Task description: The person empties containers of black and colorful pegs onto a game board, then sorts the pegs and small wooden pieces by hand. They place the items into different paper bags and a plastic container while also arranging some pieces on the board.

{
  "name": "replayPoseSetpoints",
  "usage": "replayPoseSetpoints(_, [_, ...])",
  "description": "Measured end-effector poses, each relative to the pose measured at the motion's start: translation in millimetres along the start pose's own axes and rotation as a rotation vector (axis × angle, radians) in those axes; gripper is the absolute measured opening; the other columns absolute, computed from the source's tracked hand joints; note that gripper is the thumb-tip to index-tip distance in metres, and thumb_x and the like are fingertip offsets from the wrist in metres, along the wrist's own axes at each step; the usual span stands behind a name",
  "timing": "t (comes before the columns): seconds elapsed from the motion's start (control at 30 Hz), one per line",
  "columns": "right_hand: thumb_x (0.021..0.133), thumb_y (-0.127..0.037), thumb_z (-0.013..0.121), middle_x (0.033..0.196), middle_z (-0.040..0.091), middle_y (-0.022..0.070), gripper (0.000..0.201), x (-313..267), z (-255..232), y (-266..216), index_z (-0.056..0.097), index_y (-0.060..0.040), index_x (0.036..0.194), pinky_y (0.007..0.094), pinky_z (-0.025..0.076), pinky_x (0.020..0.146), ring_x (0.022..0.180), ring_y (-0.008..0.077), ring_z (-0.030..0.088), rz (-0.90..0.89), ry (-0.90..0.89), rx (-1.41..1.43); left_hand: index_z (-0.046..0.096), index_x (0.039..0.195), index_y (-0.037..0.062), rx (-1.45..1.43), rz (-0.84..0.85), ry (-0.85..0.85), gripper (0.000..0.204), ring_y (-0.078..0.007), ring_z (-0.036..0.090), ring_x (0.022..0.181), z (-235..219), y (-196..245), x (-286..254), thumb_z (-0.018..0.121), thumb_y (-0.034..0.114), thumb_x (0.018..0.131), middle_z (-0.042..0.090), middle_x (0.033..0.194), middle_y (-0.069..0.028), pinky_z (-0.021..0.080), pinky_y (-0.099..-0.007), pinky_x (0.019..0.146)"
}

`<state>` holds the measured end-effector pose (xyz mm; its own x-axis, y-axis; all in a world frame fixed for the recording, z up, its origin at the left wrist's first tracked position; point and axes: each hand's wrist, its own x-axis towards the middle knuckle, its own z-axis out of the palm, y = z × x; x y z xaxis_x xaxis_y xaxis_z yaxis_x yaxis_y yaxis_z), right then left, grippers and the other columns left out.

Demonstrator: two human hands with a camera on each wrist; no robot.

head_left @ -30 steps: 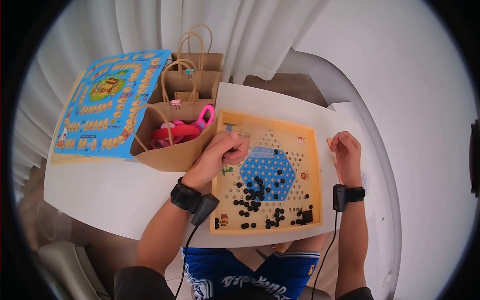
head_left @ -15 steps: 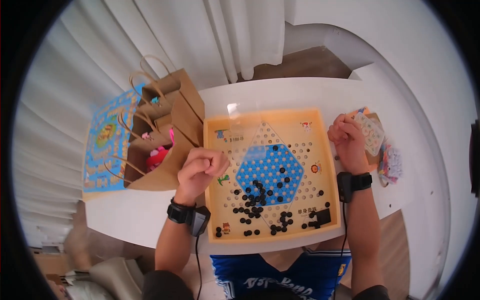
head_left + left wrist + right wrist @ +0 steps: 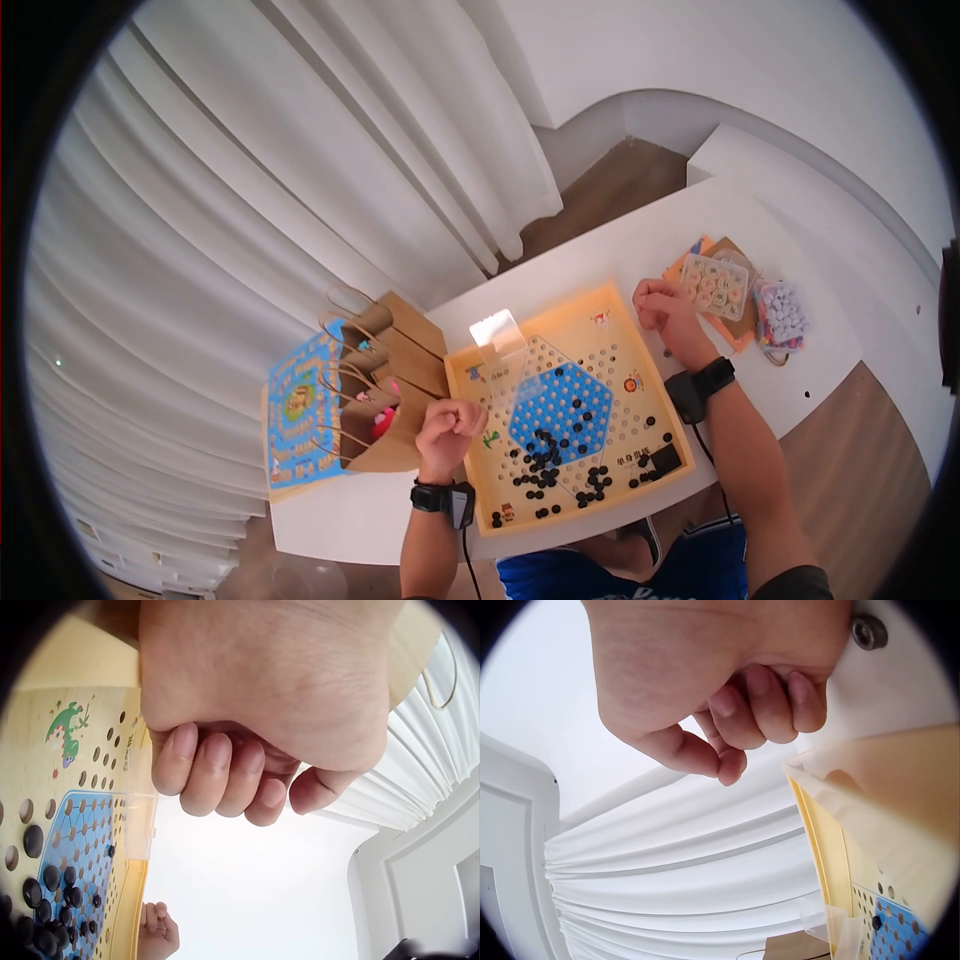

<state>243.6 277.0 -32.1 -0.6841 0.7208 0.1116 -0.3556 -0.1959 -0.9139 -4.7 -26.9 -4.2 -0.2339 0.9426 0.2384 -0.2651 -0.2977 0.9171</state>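
A yellow wooden peg board (image 3: 620, 345) with a blue hexagon (image 3: 562, 412) lies on the white table (image 3: 610, 255). Several black pegs (image 3: 545, 468) sit in its near half. My left hand (image 3: 452, 428) is a closed fist at the board's left edge. In the left wrist view its curled fingers (image 3: 217, 776) hover over the board with nothing showing in them. My right hand (image 3: 655, 303) is also curled, at the board's far right corner. In the right wrist view its fingers (image 3: 769, 705) are folded in, just off the board's corner (image 3: 817, 780).
Brown paper bags (image 3: 400, 350) stand left of the board, one with pink items, beside a blue game board (image 3: 298, 405). A clear sheet (image 3: 497, 332) lies at the board's far left corner. A token box (image 3: 714, 285) and a bag of pieces (image 3: 781, 312) lie at right. White curtains (image 3: 300, 170) hang behind.
The head view has swung up and back, so the table now sits low and small in the frame. Both hands stay curled at the board's left and right sides.
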Motion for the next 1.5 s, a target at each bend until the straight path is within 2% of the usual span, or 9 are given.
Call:
replayPoseSetpoints(0.27, [0.089,-0.013,0.06,0.059,0.04,-0.0069,0.015,-1,2,-3,0.058,-0.0051,0.076,0.0242,0.021,0.051,0.052,0.0036,0.03,0.021,-0.013,0.027,0.035,0.063,0.0076,0.031,-0.034,0.01,0.043,-0.0141,0.027,0.057,2,2,1,0.056,0.032,0.091,0.03,0.061,0.0016,0.02,-0.0326,0.056])
replayPoseSetpoints(0.53, [0.09,-0.013,0.059,0.059,0.038,-0.0067,0.016,1,2,-4,0.058,-0.0048,0.077,0.0245,0.02,0.051,0.051,0.0039,0.029,0.05,-0.041,-0.005,0.038,0.063,0.0076,0.077,-0.043,0.038,0.054,-0.0135,0.029,0.058,9,5,2,0.059,0.044,0.097,0.031,0.061,0.0019,0.021,-0.0315,0.056])
replayPoseSetpoints(0.97, [0.095,-0.014,0.059,0.058,0.034,-0.0078,0.019,7,3,-5,0.057,-0.004,0.079,0.026,0.02,0.051,0.05,0.0043,0.026,0.056,-0.066,-0.086,0.039,0.065,0.0082,0.095,-0.042,0.023,0.056,-0.0126,0.031,0.058,2,2,0,0.053,0.047,0.103,0.031,0.061,0.0031,0.021,-0.0301,0.056])
replayPoseSetpoints(1.17, [0.096,-0.013,0.058,0.058,0.033,-0.0073,0.018,7,8,-10,0.057,-0.004,0.08,0.0257,0.021,0.051,0.05,0.0044,0.026,0.059,-0.041,-0.076,0.039,0.067,0.0074,0.055,-0.05,0.006,0.053,-0.0115,0.031,0.061,0,1,2,0.052,0.043,0.104,0.031,0.063,0.0028,0.024,-0.0287,0.057])
replayPoseSetpoints(1.5, [0.098,-0.012,0.059,0.058,0.035,-0.0082,0.017,8,4,-5,0.06,-0.0028,0.083,0.0253,0.02,0.05,0.05,0.0032,0.027,0.049,-0.054,-0.078,0.047,0.074,0.003,0.137,-0.091,0.011,0.036,-0.0099,0.036,0.066,1,1,-3,0.057,0.023,0.101,0.04,0.07,0.0017,0.029,-0.0274,0.061])
